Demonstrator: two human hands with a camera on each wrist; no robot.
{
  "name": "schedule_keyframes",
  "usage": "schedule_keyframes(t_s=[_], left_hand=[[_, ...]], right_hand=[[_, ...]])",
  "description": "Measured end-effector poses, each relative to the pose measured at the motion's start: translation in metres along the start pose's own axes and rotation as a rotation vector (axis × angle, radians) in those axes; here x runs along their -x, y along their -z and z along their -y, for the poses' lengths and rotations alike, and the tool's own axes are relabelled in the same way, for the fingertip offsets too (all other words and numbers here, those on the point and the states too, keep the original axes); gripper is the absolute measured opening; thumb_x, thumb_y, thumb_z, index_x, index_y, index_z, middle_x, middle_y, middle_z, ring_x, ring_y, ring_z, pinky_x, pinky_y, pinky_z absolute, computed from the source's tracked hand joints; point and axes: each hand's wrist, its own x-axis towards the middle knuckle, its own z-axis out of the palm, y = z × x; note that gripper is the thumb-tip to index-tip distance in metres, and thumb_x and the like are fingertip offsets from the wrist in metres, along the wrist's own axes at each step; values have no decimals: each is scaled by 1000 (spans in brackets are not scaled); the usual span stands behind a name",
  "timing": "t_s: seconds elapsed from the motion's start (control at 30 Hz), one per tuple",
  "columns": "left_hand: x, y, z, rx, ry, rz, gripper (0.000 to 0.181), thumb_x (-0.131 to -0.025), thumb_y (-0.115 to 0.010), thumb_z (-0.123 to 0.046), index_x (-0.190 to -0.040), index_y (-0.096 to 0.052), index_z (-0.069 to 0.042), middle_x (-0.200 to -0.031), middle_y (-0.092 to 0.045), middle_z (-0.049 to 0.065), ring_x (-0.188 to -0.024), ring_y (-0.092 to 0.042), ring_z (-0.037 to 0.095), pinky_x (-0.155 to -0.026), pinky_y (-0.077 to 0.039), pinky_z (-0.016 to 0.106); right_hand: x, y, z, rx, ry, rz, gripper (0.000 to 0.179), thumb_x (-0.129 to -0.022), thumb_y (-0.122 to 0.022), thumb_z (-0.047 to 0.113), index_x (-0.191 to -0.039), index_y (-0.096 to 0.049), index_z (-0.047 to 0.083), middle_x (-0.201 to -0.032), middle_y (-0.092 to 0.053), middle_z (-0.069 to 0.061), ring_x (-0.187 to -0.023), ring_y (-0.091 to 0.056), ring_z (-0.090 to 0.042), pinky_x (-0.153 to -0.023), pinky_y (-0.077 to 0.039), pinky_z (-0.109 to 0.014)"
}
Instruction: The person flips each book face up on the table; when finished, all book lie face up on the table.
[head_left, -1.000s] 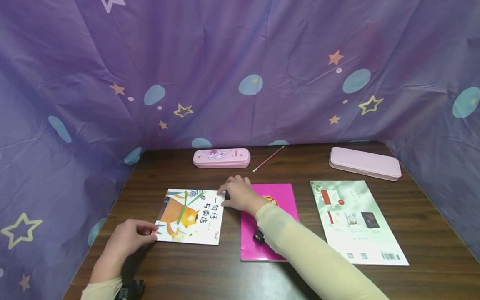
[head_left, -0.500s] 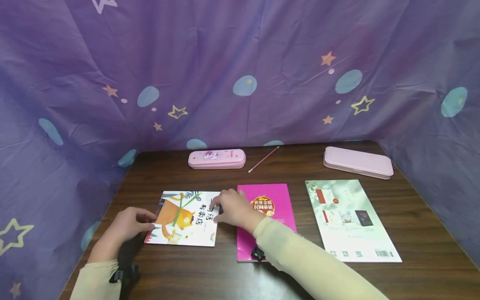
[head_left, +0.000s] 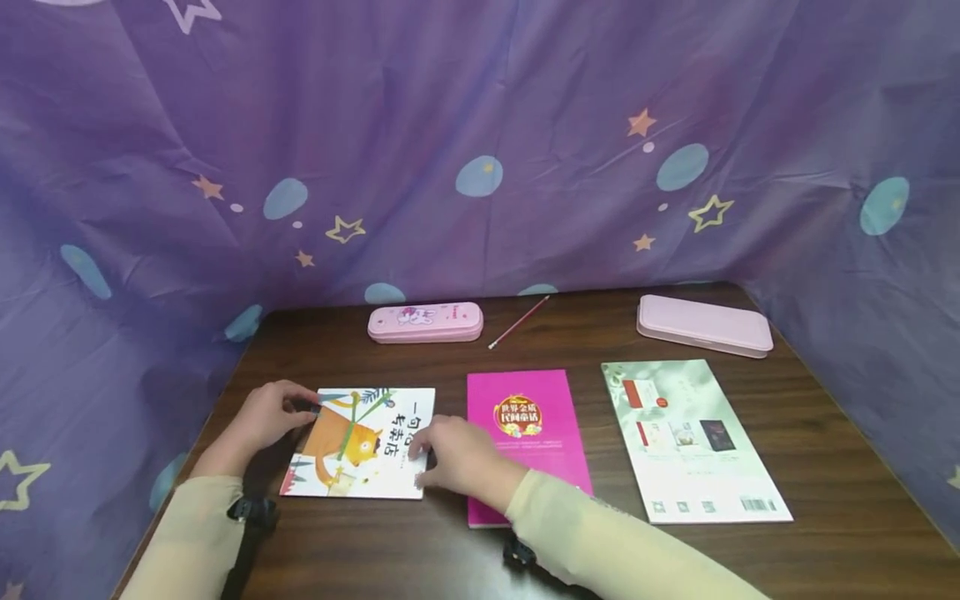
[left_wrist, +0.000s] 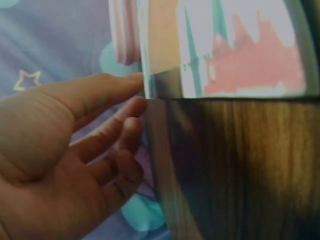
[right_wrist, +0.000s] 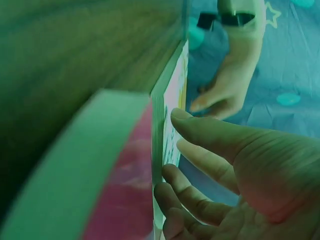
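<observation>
A white picture book point(head_left: 351, 446) with an orange animal on its cover lies flat at the left of the table. My left hand point(head_left: 268, 417) is at its upper left corner. In the left wrist view the left thumb touches the book's edge, with the other fingers loosely bent below. At the lower right edge of the book is my right hand point(head_left: 461, 458), its thumb and fingers spread against that side. The right wrist view shows these fingertips point(right_wrist: 181, 114) along the book's side. A magenta book point(head_left: 525, 450) lies partly under the right forearm.
A green and white book point(head_left: 693, 450) lies to the right. Along the back are a pink pencil case point(head_left: 426, 323) with a rabbit print, a red pencil point(head_left: 519, 322) and a plain pink pencil case point(head_left: 705, 325). A purple patterned curtain point(head_left: 420, 108) encloses the table.
My left hand has moved from the lower left corner up to the upper left corner of the picture book. My right hand has moved down along the right edge. The view has shifted slightly.
</observation>
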Motion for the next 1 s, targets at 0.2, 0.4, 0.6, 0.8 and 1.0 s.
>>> schedule_keyframes(t_s=[0.2,0.4,0.6,0.8,1.0], left_hand=[[-14,-5,7,3,-56,-45,21,-87,-80,-8,-108,-78,-5,-111,-70,18,-81,-59,19,-68,-47,33],[-22,-7,10,-10,-65,-28,19,-89,-79,-8,-107,-79,-4,-122,-70,19,-89,-60,22,-74,-47,32],[-23,-9,14,-6,-60,-26,19,-88,-80,-7,-106,-79,-4,-120,-71,18,-87,-58,20,-73,-45,30],[-23,-12,14,2,-47,-24,20,-89,-79,-8,-108,-79,-4,-121,-71,18,-88,-58,20,-74,-46,31],[-19,-11,16,19,-36,-3,19,-89,-79,-8,-108,-79,-4,-122,-70,19,-91,-60,23,-76,-48,34]], right_hand=[[13,-5,7,41,9,-14,31,-70,-93,39,-96,-78,32,-101,-70,8,-91,-62,-12,-76,-51,-28],[18,-7,11,66,-6,-40,28,-69,-94,40,-91,-78,33,-99,-67,8,-89,-61,-12,-71,-50,-28],[20,-9,14,106,-7,-52,26,-68,-94,40,-89,-79,34,-100,-68,8,-89,-62,-12,-68,-50,-28],[19,-9,16,134,-11,-69,25,-68,-94,39,-87,-79,34,-97,-68,7,-88,-62,-12,-67,-50,-28],[16,-8,12,133,-8,-86,24,-68,-95,36,-86,-80,31,-97,-69,7,-89,-62,-13,-72,-52,-29]])
